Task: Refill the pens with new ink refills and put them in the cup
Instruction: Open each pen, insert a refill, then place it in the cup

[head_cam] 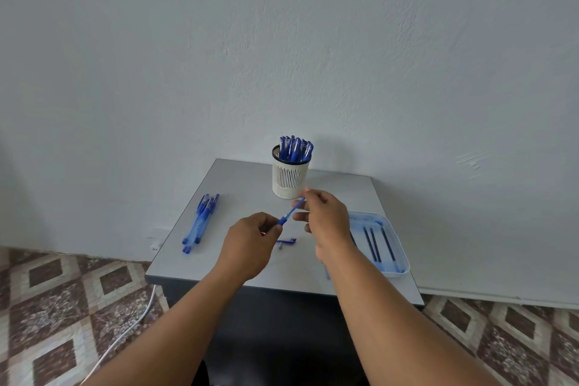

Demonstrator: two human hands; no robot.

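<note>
you are looking down at a small grey table (238,178) pushed against a plain pale wall (282,41). both of your bare forearms reach in from the bottom edge. between your hands, held above the middle of the table, is a blue pen (291,212), tilted so one end points up and away toward the right. your left hand (250,244) has its fingers curled, pinching the lower end of the pen. your right hand (326,216) pinches the upper end between thumb and fingertips, with the other fingers loosely bent.

at the back of the table stands a white slotted cup (289,178), upright, holding a bunch of blue capped pens (296,149) that stick out above its rim. on the left side of the table a small pile of blue pens (200,222) lies flat, side by side. just beneath your hands a blue pen cap (286,241) lies on the table with a tiny metal part touching it. to the right sits a shallow, ink-stained white tray (398,247) holding several thin dark refills (374,243).

no writing or brand on the pens, cup or tray is readable. below the table you see patterned brown and cream floor tiles (62,307) and a white cable (131,326).
</note>
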